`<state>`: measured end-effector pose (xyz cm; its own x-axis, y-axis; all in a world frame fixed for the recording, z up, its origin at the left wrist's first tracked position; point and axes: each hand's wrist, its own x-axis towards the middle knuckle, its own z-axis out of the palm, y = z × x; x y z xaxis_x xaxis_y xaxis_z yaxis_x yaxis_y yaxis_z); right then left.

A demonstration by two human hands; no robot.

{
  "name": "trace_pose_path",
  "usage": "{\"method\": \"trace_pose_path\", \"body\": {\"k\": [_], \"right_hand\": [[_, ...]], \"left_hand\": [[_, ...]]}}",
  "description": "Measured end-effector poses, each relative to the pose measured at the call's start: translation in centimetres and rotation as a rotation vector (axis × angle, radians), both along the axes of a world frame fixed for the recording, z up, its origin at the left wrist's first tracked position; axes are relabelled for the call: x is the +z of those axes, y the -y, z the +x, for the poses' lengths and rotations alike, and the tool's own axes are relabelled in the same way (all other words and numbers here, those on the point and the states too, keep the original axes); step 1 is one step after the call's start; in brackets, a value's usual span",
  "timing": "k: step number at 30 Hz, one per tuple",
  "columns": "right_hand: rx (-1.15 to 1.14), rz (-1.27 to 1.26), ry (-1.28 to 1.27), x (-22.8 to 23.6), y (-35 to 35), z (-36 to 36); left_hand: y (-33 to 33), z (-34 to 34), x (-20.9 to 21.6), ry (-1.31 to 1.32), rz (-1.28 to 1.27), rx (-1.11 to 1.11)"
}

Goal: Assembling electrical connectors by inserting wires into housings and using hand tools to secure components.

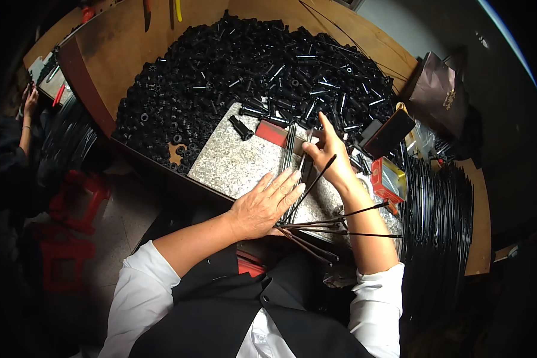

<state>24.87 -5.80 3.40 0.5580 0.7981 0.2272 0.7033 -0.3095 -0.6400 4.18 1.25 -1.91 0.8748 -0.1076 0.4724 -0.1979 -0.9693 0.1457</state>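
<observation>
My left hand (267,206) lies with straight fingers across thin metallic rods on a speckled grey board (227,158). From its thumb side fan several thin dark rods with black ends (316,225), apparently held under the thumb, which is mostly hidden. Some pass beneath my right forearm or over the board's near edge. My right hand (328,152) is above the board's far right part, index finger stretched and thumb apart; its other fingers are hidden. Beside its thumb sits a red-topped block (272,132). A black plastic tubular part (241,127) lies on the board's far left.
A big heap of black plastic parts (238,71) fills the walled bench behind the board. At right are a phone (389,132), a red-yellow box (389,180) and a thick bundle of black rods (438,215). Red plastic pieces (80,203) lie low left. Another person's hand (30,98) shows far left.
</observation>
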Motion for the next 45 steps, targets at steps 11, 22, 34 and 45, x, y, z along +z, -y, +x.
{"method": "trace_pose_path", "body": {"k": [11,22,34,45], "right_hand": [[-0.135,0.024,0.131,2.1,4.4,-2.3],[0.430,-0.355,0.016,4.7,10.9,-8.9],[0.307,0.019,0.050,0.7,11.6,-11.2],[0.413,-0.073,-0.055,2.0,10.1,-8.7]], "left_hand": [[-0.3,0.4,0.6,-0.081,-0.026,-0.122],[-0.5,-0.1,0.3,-0.055,0.003,-0.109],[-0.3,0.6,0.0,-0.050,0.028,-0.102],[-0.1,0.5,0.9,-0.118,0.121,-0.127]]}}
